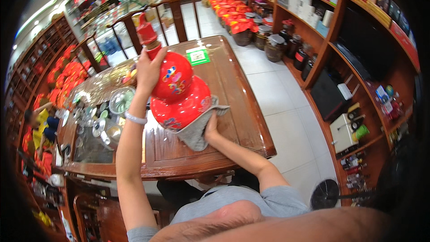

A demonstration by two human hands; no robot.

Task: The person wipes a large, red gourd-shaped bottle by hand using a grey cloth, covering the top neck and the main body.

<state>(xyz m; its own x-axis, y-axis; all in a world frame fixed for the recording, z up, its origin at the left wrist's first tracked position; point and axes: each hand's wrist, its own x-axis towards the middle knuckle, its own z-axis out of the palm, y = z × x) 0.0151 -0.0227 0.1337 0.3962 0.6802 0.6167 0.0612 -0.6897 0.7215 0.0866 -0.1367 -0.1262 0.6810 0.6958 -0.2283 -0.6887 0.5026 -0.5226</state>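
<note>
A large red gourd-shaped ceramic bottle point(173, 77) with coloured painted flowers leans over the wooden table point(231, 90), its neck towards the upper left. My left hand point(149, 72) grips it at the neck, just under the red stopper point(146, 33); a pale bangle point(135, 118) circles that wrist. Under and beside the bottle's lower bulb, my right hand point(211, 127) holds a grey cloth point(196, 136) against it. The fingers of my right hand are partly hidden by the cloth. Whether the base touches the table cannot be told.
Left on the table are a clear bowl of green cups point(122, 100), a metal lid point(99, 127) and glassware. A green-edged card point(198, 56) lies beyond the bottle. Wooden chairs point(178, 16) line the far side. Shelves and lidded jars point(276, 47) stand right; a person point(42, 124) is far left.
</note>
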